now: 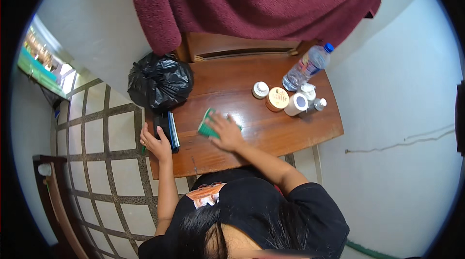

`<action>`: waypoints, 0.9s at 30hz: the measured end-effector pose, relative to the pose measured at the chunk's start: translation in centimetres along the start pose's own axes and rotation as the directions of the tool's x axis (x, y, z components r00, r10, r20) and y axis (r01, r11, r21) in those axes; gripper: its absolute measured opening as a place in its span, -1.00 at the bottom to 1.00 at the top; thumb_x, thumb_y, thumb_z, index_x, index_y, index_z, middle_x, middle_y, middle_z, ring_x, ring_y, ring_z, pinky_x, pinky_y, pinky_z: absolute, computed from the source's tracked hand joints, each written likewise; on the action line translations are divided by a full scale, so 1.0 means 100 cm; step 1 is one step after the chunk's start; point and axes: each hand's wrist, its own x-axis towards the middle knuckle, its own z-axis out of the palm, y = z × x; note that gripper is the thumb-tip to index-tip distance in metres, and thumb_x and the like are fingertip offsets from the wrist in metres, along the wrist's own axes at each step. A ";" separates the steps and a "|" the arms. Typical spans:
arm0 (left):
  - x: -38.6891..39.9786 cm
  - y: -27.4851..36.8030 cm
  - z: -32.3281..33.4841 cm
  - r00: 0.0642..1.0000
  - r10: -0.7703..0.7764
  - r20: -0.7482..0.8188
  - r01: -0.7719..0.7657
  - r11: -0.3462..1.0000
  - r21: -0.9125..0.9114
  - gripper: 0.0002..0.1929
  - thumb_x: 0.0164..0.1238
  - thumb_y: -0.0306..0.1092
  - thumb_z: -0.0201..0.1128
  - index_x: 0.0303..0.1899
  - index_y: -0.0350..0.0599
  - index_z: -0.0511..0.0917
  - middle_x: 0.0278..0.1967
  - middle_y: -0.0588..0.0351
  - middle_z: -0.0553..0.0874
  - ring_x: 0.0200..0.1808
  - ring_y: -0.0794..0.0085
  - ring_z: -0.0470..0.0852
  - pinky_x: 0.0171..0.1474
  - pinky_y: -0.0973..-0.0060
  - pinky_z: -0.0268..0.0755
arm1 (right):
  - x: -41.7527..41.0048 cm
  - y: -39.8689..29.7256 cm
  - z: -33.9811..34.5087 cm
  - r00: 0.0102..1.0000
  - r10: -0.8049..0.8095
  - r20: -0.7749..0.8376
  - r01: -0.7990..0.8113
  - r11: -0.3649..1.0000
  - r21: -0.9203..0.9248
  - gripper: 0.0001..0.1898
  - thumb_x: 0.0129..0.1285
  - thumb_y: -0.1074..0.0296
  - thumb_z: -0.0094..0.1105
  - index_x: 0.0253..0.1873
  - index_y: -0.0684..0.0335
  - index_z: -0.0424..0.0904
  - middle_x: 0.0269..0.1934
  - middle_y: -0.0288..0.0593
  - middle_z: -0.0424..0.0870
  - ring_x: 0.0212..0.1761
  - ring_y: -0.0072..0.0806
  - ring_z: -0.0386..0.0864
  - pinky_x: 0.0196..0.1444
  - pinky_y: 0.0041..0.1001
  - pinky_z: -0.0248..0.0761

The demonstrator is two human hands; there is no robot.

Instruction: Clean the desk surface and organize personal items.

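Observation:
My right hand (227,133) lies palm down on a green cloth (206,128), pressing it against the wooden tabletop (225,84). Part of the cloth is hidden under the fingers, which look slightly blurred. At the table's left edge, my left hand (158,144) is raised with thumb and fingers apart. It is right beside a black case (162,124), and whether it touches the case is unclear. Blue and white flat items, perhaps notebooks (174,132), stand along the case's right side. A small green object (144,149) shows below the left fingers.
A knotted black plastic bag (161,81) sits at the table's back left. On the right stand a plastic water bottle (308,66), an orange-lidded jar (277,99), a white-capped container (260,89), a white cylindrical container (296,104) and a small bottle (316,105). A maroon towel (254,5) hangs behind.

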 end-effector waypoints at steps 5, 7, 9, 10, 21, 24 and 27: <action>-0.006 0.056 0.002 0.942 0.310 -0.126 -0.330 0.924 -0.195 -0.66 0.34 -0.44 0.24 0.12 -0.26 0.50 0.05 -0.06 0.61 0.15 0.10 0.51 0.26 0.17 0.19 | -0.051 0.047 -0.011 0.945 0.282 -0.168 -0.296 0.953 -0.062 -0.29 0.35 -0.09 0.15 0.54 0.00 0.27 0.60 -0.09 0.13 0.64 -0.11 0.06 0.52 0.16 0.01; -0.009 0.071 0.007 0.914 0.401 -0.054 -0.395 0.853 -0.342 -0.70 0.30 -0.47 0.26 0.06 -0.23 0.54 0.02 -0.05 0.62 0.13 0.12 0.52 0.26 0.17 0.19 | -0.090 0.054 -0.021 0.911 0.369 -0.183 -0.389 0.917 -0.086 -0.29 0.36 -0.08 0.15 0.54 0.00 0.26 0.60 -0.09 0.13 0.64 -0.11 0.05 0.52 0.15 0.00; -0.013 0.091 0.013 0.916 0.398 -0.042 -0.381 0.836 -0.394 -0.74 0.25 -0.51 0.27 -0.02 -0.21 0.58 0.01 -0.02 0.63 0.11 0.12 0.52 0.25 0.18 0.21 | -0.133 0.065 -0.031 0.850 0.484 -0.208 -0.513 0.851 -0.113 -0.29 0.36 -0.07 0.15 0.55 0.01 0.25 0.61 -0.09 0.11 0.65 -0.11 0.03 0.52 0.15 -0.01; -0.016 0.096 0.019 0.907 0.420 0.021 -0.370 0.820 -0.438 -0.75 0.24 -0.52 0.27 -0.04 -0.20 0.59 0.00 -0.02 0.63 0.10 0.12 0.52 0.24 0.19 0.23 | -0.152 0.070 -0.035 0.807 0.543 -0.230 -0.578 0.807 -0.122 -0.28 0.36 -0.06 0.15 0.56 0.02 0.23 0.62 -0.09 0.09 0.65 -0.11 0.02 0.52 0.16 -0.03; -0.006 0.239 0.067 0.798 0.536 0.276 -0.119 0.589 -0.799 -0.67 0.16 -0.50 0.40 -0.01 -0.22 0.59 -0.03 -0.05 0.66 0.09 0.09 0.58 0.21 0.20 0.38 | -0.116 0.068 -0.028 0.914 0.383 -0.136 -0.400 0.906 -0.140 -0.23 0.35 -0.10 0.16 0.57 0.06 0.20 0.62 -0.02 0.07 0.66 -0.05 -0.03 0.55 0.19 -0.11; -0.006 0.327 0.110 0.691 0.627 0.360 -0.013 0.509 -0.861 -0.30 0.05 -0.32 0.57 0.24 -0.24 0.43 0.14 -0.12 0.61 0.25 0.04 0.53 0.33 0.20 0.34 | -0.065 0.073 -0.013 0.970 0.238 -0.044 -0.240 0.970 -0.039 -0.20 0.30 -0.12 0.19 0.55 0.11 0.21 0.58 0.02 0.14 0.63 0.00 0.02 0.56 0.20 -0.13; -0.021 0.396 0.189 0.654 0.695 0.299 -0.139 0.499 -0.855 0.12 -0.12 -0.14 0.68 0.47 -0.26 0.14 0.35 -0.27 0.45 0.40 -0.06 0.40 0.45 0.13 0.22 | -0.033 0.082 -0.002 0.995 0.062 -0.080 -0.048 0.984 0.172 -0.23 0.29 -0.06 0.20 0.50 0.22 0.25 0.52 0.07 0.25 0.60 0.04 0.05 0.58 0.12 -0.10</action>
